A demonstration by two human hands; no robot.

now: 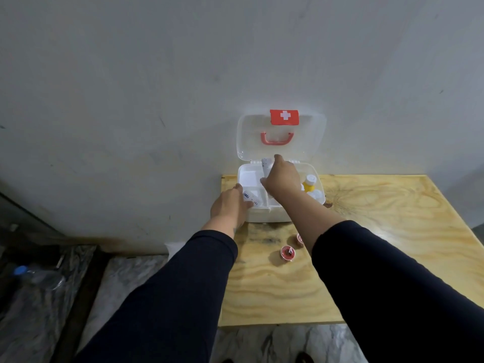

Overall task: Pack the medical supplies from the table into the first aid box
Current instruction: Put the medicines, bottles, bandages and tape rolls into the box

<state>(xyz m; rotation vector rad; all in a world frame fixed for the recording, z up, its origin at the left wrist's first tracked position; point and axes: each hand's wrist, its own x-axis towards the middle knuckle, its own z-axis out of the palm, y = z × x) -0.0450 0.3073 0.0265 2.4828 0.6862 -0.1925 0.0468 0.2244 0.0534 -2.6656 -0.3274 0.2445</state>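
Note:
The white first aid box (262, 216) stands open at the table's far left corner, its clear lid (310, 142) with a red cross and red handle leaning on the wall. My right hand (282, 179) is over the box's tray, shut on a white packet (266, 165) with dark print. My left hand (229, 205) rests on the box's left front corner, touching a white printed packet (251, 199) in the tray. A yellow bottle with a white cap (309, 182) stands in the box's right side. Two red tape rolls (287, 252) (299, 239) lie on the table in front.
The plywood table (366, 244) runs right and toward me, with its left edge near the box. A grey wall stands just behind the box. On the floor at lower left lies a plastic bottle with a blue cap (34, 275).

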